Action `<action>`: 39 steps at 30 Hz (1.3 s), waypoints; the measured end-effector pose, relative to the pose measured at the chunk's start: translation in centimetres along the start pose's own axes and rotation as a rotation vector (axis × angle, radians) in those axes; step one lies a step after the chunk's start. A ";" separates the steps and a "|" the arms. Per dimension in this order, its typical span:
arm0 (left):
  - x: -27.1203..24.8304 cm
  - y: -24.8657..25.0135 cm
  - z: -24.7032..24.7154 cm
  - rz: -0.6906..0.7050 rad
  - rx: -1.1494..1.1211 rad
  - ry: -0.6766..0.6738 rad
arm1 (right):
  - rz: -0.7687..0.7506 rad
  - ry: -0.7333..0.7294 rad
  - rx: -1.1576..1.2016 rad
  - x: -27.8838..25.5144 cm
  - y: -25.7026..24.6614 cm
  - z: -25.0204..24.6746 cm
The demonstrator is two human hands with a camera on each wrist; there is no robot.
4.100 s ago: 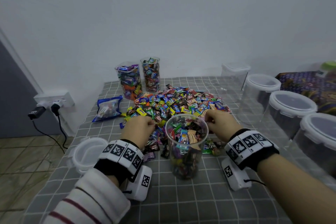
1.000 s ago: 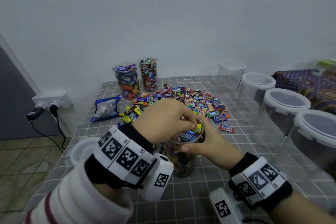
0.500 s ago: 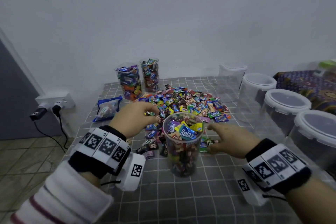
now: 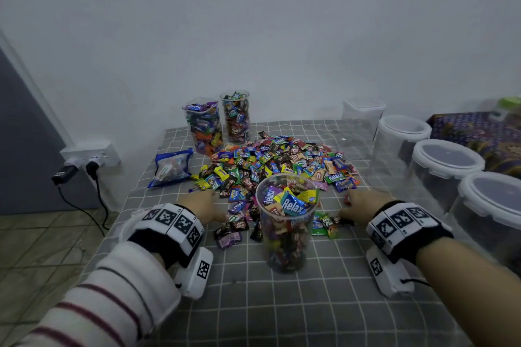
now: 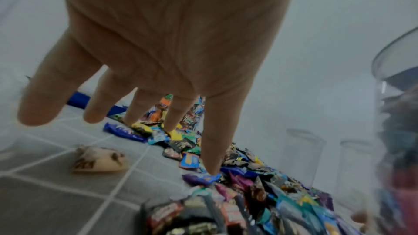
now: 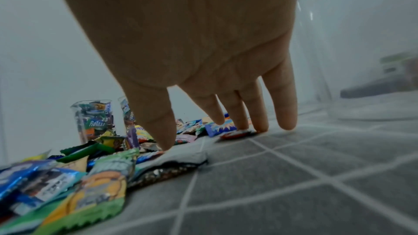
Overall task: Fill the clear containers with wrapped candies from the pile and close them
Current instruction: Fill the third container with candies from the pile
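Candies (image 4: 277, 162) heaped mid-frame; container (image 4: 287, 221) brimful. Our left hand (image 4: 201, 204), right hand (image 4: 359, 205) spread on pile edges. Next: lid.

1. A grey checked cloth (image 4: 296, 304) is covering the worktop.
2. A white power strip (image 4: 90, 153) is sitting left of the worktop against the wall, with a black adapter (image 4: 63, 174) and a black plug (image 4: 92, 169) sticking out of it; their black cables (image 4: 81, 213) are trailing down toward the tiled floor (image 4: 42, 245).
3. A dark patterned fabric (image 4: 479, 138) is lying beyond the worktop's right edge.
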State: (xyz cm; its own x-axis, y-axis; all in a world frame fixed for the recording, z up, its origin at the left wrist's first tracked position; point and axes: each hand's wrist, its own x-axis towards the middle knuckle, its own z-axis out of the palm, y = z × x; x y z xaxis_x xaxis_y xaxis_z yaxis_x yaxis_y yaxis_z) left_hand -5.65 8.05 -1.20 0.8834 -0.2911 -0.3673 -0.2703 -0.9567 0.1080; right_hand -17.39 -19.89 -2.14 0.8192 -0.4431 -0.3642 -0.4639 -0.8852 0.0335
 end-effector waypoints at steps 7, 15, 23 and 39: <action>0.1 1.2 0.8 0.028 0.024 -0.066 | -0.124 -0.023 0.011 -0.4 -1.5 -0.1; -0.2 2.5 2.0 0.191 0.172 -0.064 | -0.250 -0.041 -0.114 -1.3 -3.3 0.9; 0.0 2.8 3.1 0.215 0.218 0.076 | -0.275 -0.006 -0.116 -0.6 -3.7 1.1; -0.2 2.2 1.8 0.169 -0.031 0.214 | -0.299 0.244 0.144 -1.8 -2.5 -1.1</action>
State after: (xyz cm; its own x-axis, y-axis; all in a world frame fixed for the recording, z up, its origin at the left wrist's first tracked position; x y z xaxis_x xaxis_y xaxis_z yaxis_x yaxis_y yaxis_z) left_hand -7.12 6.03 -2.56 0.8884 -0.4379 -0.1382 -0.4120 -0.8930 0.1811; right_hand -17.35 -17.04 -0.50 0.9728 -0.2054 -0.1066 -0.2219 -0.9589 -0.1769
